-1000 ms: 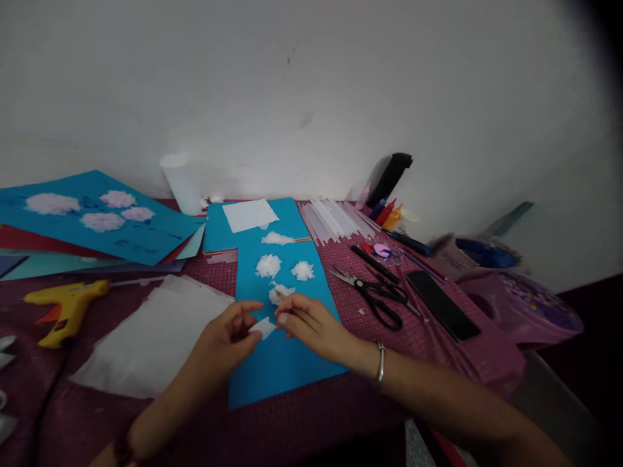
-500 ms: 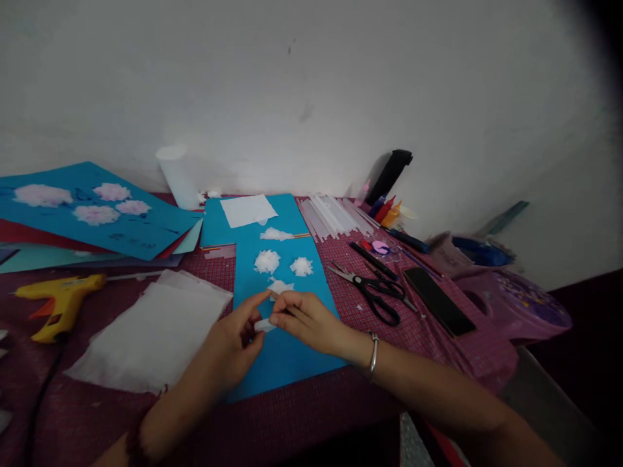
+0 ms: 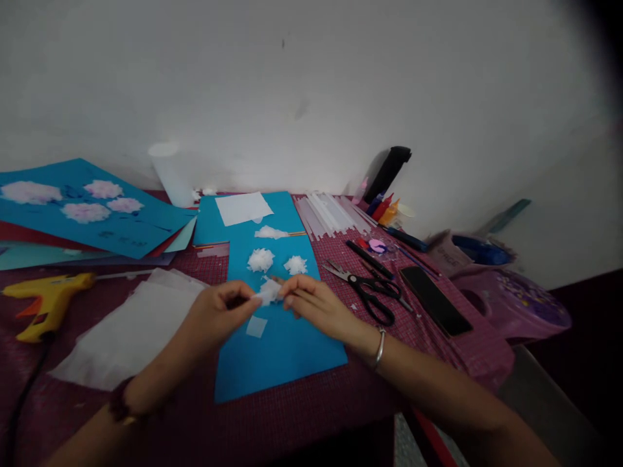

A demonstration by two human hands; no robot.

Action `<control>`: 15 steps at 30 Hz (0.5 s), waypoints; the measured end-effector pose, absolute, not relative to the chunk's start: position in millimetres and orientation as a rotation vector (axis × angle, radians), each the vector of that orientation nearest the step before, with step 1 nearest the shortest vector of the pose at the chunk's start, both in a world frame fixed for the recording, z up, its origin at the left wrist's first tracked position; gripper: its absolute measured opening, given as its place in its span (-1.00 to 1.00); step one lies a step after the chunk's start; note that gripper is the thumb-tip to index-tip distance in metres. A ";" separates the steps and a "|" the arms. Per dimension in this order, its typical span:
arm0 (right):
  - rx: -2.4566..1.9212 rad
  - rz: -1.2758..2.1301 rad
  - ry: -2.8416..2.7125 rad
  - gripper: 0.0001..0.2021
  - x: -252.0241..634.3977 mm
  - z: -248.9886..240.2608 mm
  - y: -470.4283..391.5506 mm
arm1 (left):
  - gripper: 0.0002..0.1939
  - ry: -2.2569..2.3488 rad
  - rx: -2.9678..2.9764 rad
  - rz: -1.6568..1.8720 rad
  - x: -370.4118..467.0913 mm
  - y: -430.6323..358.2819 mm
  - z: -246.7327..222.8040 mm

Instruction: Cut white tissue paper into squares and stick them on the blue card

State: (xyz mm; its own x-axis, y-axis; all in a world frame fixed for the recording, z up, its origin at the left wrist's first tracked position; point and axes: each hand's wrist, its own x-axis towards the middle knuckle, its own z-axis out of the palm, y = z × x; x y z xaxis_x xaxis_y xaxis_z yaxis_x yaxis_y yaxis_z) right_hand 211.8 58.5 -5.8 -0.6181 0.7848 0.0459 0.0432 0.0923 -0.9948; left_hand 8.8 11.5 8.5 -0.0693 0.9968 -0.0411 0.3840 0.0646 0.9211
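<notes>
My left hand (image 3: 217, 314) pinches the edge of a crumpled white tissue piece (image 3: 267, 292) between thumb and fingertips. Against its other side, my right hand (image 3: 316, 306) is closed on a thin brown stick (image 3: 275, 279), mostly hidden by the fingers. Both hands are above a blue card (image 3: 287, 353). Below them a small white paper square (image 3: 256, 327) lies flat on the card. Two fluffy white paper flowers (image 3: 261, 259) rest just beyond the hands. Farther back are bunched white tissue on a stick (image 3: 270, 232) and a white sheet (image 3: 244, 208).
Left are white tissue sheets (image 3: 131, 331), a yellow glue gun (image 3: 51, 301) and a blue card with pale flowers (image 3: 87, 227). Scissors (image 3: 365, 285), a black phone (image 3: 435, 301), glue sticks (image 3: 331, 214) and paint bottles (image 3: 384, 207) lie right. A wall stands behind.
My left hand has moved from the small white square to the tissue at my right hand's fingertips. The square now lies on the blue card. The view has shifted slightly.
</notes>
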 end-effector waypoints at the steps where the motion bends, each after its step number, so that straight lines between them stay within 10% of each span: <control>1: -0.822 1.583 -1.729 -0.81 217.7 -5.6 63.1 | -0.78 1.577 1.363 1.057 5.6 16.0 10.9; 9: -0.789 1.491 -1.942 -0.45 248.1 -31.0 90.8 | -0.78 1.474 1.160 1.207 -7.7 45.9 -4.1; 15: -0.815 1.549 -2.042 -0.69 248.6 -41.9 91.7 | -0.68 1.451 1.086 1.088 -11.2 46.2 -37.3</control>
